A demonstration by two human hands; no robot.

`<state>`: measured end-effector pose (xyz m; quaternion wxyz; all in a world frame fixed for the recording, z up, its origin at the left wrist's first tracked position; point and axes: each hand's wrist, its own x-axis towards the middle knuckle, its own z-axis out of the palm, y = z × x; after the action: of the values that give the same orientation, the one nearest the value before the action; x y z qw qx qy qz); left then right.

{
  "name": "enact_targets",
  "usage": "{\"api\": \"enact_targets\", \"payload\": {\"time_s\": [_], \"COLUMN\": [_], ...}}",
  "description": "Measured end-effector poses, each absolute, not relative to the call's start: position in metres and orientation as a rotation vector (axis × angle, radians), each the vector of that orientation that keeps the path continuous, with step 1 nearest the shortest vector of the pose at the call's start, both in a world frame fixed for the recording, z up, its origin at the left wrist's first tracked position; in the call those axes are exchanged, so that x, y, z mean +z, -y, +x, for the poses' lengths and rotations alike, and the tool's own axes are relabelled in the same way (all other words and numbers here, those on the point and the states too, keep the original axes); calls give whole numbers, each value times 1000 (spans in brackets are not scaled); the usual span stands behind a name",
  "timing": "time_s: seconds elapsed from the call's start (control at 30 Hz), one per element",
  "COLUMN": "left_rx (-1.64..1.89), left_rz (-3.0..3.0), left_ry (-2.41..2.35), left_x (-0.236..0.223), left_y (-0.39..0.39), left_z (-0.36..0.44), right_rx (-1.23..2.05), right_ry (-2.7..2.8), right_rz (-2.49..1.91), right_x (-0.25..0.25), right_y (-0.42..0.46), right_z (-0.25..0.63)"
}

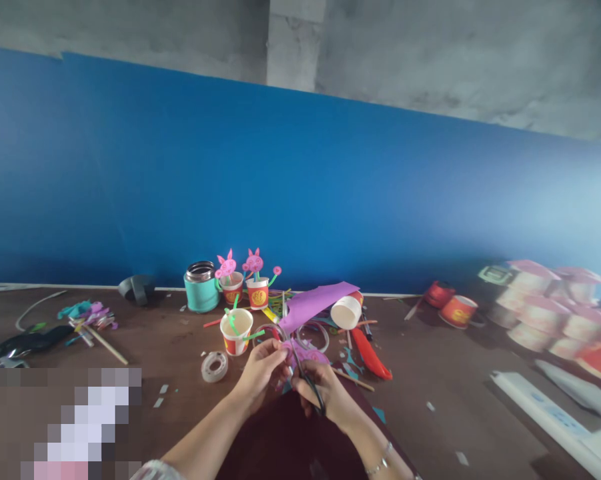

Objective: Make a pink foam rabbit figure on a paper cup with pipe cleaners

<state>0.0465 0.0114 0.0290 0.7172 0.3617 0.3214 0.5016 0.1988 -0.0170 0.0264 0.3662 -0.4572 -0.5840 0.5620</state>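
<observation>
My right hand point(325, 390) is closed around the dark handles of a pair of scissors point(310, 383), whose blades point up and away from me. Close beside it, my left hand point(261, 367) pinches what looks like a small piece of pink paper point(287, 346) at the blades; its outline is partly hidden by the fingers. Just beyond the hands lie pink paper scraps point(310, 354) and a purple sheet of paper point(320, 303). A paper cup with green strips point(236, 333) stands left of my left hand, near a roll of clear tape point(214, 367).
Two cups with pink animal figures point(259, 295) and a turquoise jar point(201, 292) stand by the blue partition point(300, 187). A tipped cup point(347, 311) and a red packet point(371, 353) lie to the right. Blurred stacked cups point(545, 307) and a power strip point(545, 407) are far right.
</observation>
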Motion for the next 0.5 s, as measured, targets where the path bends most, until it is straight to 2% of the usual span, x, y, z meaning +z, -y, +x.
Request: {"api": "enact_targets", "payload": {"time_s": [0.5], "left_rx": [1096], "left_rz": [777], "left_ry": [-714], "left_x": [29], "left_y": [-11], "left_z": [48], "right_rx": [1450], "right_ry": [1509], "right_rz": [-1147], "right_x": [29], "right_y": [18], "right_z": [198]}}
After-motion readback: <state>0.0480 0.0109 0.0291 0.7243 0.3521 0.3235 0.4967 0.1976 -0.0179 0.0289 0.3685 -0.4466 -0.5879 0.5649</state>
